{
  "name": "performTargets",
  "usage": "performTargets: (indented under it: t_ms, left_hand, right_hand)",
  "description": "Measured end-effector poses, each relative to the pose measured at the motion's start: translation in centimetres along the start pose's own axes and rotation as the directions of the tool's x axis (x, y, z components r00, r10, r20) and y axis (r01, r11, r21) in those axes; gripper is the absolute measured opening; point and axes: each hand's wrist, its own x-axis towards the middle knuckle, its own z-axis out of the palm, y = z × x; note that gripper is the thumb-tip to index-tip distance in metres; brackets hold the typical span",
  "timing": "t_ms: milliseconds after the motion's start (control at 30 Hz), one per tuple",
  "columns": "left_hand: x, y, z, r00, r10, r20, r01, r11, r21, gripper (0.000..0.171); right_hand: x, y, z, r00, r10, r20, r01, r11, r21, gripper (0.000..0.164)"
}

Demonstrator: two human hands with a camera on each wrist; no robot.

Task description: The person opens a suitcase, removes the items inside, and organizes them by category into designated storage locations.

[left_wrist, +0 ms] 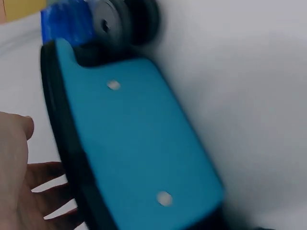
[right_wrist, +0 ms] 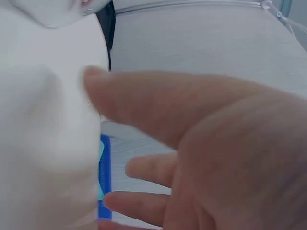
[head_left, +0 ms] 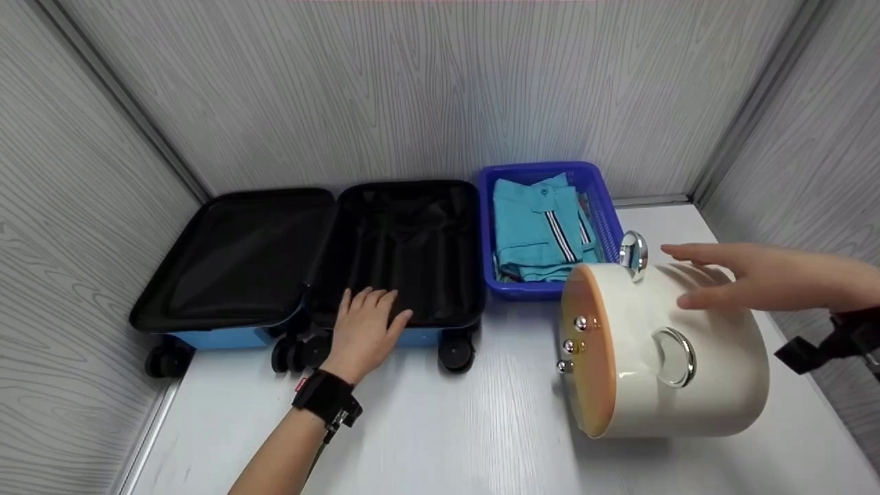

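Note:
An open suitcase (head_left: 405, 254) with black insides and a blue shell lies spread in two halves. My left hand (head_left: 364, 333) reaches over the near edge of its right half, fingers extended; the left wrist view shows those fingers (left_wrist: 48, 196) beside the black rim. At the right, a cream rounded box (head_left: 715, 378) lies with its orange-edged, see-through front facing left. It has silver knobs (head_left: 581, 323) and a chrome handle (head_left: 680, 357). My right hand (head_left: 763, 278) hovers at the box's upper side, thumb and fingers spread. Contact with the box cannot be made out.
A blue plastic basket (head_left: 526, 292) with folded turquoise clothes (head_left: 536, 234) stands between the suitcase and the box, near the back wall. Black wheels (head_left: 456, 352) stick out from the suitcase's near side. Grey wood-grain panels (head_left: 426, 89) enclose the white surface (head_left: 440, 426).

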Motion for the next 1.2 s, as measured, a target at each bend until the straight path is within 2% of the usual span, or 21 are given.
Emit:
performTargets:
  t_ms: [133, 300, 367, 433, 500, 600, 867, 1200]
  left_hand:
    - [-0.4, -1.3, 0.9, 0.999, -0.047, 0.014, 0.047, 0.999, -0.012, 0.064]
    - [-0.4, -1.6, 1.7, 0.998, -0.055, -0.013, 0.055, 0.998, -0.027, 0.064]
    - [-0.3, -1.5, 2.0, 0.998, -0.060, -0.028, 0.059, 0.998, -0.038, 0.064]
    - [-0.2, -1.5, 2.1, 0.997, -0.066, -0.042, 0.064, 0.997, -0.045, 0.062]
    - [-0.2, -1.4, 2.2, 0.996, -0.074, -0.052, 0.072, 0.996, -0.049, 0.061]
    - [-0.2, -1.2, 2.5, 0.994, -0.085, -0.062, 0.082, 0.995, -0.051, 0.063]
    - [-0.3, -1.2, 2.7, 0.994, -0.077, -0.077, 0.072, 0.996, -0.060, 0.065]
    - [-0.5, -1.4, 2.5, 0.993, -0.088, -0.076, 0.082, 0.993, -0.079, 0.062]
  right_hand:
    - [1.6, -1.8, -1.0, 0.999, 0.031, -0.042, -0.031, 1.000, 0.001, 0.082]
    - [4.0, -3.7, -1.4, 0.996, 0.018, -0.092, -0.024, 0.998, -0.057, 0.076]
    - [4.8, -4.1, -1.4, 0.993, 0.005, -0.115, -0.017, 0.994, -0.106, 0.067]
    - [5.2, -4.4, -1.3, 0.991, 0.004, -0.136, -0.025, 0.988, -0.152, 0.051]
    - [5.4, -4.6, -1.4, 0.989, -0.012, -0.144, -0.014, 0.984, -0.177, 0.034]
    - [5.2, -4.7, -1.5, 0.989, -0.031, -0.141, 0.003, 0.981, -0.194, 0.019]
    - [3.9, -3.4, -2.1, 0.990, -0.058, -0.129, 0.024, 0.968, -0.251, 0.024]
    - [2.9, -1.3, -3.3, 0.988, -0.019, -0.151, -0.030, 0.949, -0.314, 0.040]
